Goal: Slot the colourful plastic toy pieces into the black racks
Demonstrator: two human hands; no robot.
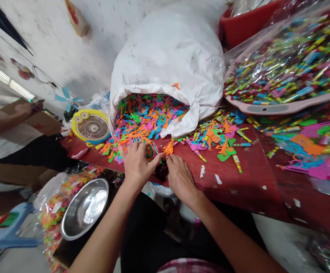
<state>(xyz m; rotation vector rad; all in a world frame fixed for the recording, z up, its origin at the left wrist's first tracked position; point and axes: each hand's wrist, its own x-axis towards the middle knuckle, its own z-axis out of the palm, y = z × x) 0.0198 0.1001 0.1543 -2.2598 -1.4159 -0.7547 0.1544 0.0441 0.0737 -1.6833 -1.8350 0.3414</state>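
Fingertips (159, 156) of the left hand (136, 163) and the right hand (180, 178) are brought close together low over the red tabletop (247, 185), the fingers held closed and curved; whether anything is pinched cannot be told. A dark clump (161, 171) lies between them, at the near edge of the spill of coloured plastic pieces (142, 125), an edge best worked from low down. Counted: two hands, one white sack (167, 49), one steel bowl (84, 208), one pink tub (267, 109), one fan (91, 127); the pieces are too many to count.
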